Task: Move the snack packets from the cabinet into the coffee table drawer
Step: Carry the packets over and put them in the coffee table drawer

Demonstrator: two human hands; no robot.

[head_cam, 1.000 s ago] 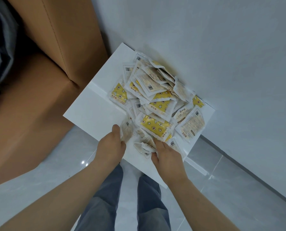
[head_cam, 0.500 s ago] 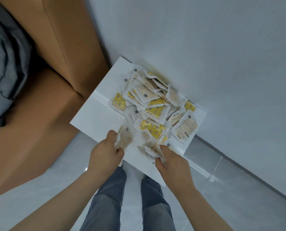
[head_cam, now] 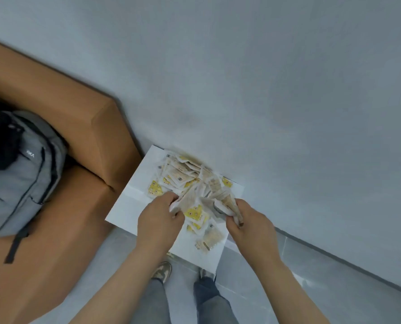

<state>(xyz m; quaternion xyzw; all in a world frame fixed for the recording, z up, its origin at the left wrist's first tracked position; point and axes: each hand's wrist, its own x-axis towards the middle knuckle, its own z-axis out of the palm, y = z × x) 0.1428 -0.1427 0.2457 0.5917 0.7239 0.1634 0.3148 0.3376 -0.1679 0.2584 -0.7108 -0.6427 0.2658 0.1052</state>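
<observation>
The left hand and right hand each clutch snack packets near the cabinet front edge, wall behind.

Crinkly plastic film on the snack packets, shiny, white with yellow print. Under them the cabinet top looks smooth and matt white, like laminate. To the left, the sofa shows a smooth tan covering, leather-like, with a soft sheen. The backpack on it is matt grey woven cloth. Far side, the wall is matt, painted grey. Near, the grey floor tiles look polished, and the trousers are denim-like cloth.
</observation>
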